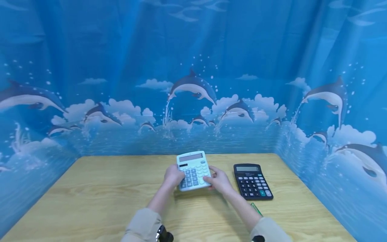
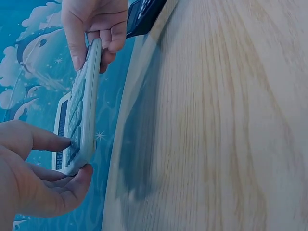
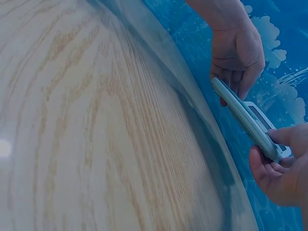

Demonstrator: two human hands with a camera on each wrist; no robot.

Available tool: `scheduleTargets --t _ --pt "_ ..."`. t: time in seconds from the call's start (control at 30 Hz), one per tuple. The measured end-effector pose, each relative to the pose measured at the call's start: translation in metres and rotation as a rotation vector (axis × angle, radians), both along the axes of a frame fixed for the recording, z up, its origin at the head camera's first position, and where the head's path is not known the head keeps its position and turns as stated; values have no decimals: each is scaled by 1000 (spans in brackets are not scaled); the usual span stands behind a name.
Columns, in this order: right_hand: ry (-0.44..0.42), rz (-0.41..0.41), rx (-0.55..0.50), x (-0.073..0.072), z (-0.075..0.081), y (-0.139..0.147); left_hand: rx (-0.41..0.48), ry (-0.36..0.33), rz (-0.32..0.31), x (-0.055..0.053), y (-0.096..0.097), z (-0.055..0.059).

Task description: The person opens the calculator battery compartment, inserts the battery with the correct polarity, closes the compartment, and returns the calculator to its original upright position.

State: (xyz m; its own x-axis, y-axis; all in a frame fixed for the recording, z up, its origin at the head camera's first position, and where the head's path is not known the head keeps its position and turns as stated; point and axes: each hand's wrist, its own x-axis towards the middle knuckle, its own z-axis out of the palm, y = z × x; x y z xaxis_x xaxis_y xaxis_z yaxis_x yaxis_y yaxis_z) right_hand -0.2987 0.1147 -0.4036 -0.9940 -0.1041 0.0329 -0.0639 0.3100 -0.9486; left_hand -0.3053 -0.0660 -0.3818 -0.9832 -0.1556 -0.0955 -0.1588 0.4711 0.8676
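Note:
Both hands hold a pale blue calculator (image 1: 193, 170) raised off the wooden table, its keys and screen tilted up toward the head camera. My left hand (image 1: 174, 176) pinches its left edge, thumb on the key side and fingers behind. At the lower right edge, my right hand (image 1: 220, 180) grips it the same way, thumb on top. In the left wrist view the calculator (image 2: 85, 113) appears nearly edge-on between the two hands, and its shadow falls on the tabletop. The right wrist view shows its thin side (image 3: 243, 115) too.
A black calculator (image 1: 253, 182) lies on the table to the right of the right hand. Partly hidden by the right forearm, a thin green object (image 1: 256, 208) lies in front of it. Blue dolphin-print curtains (image 1: 193, 134) border the wooden table (image 1: 105, 195) at the back and sides.

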Motion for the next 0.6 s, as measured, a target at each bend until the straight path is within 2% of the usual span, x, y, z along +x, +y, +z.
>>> scheduleTargets --t 0.37,0.6 --pt "-43 36 -83 4 1 -10 12 -15 -2 4 -11 4" --pt "-89 58 -160 4 0 -12 17 -33 13 8 -17 2"
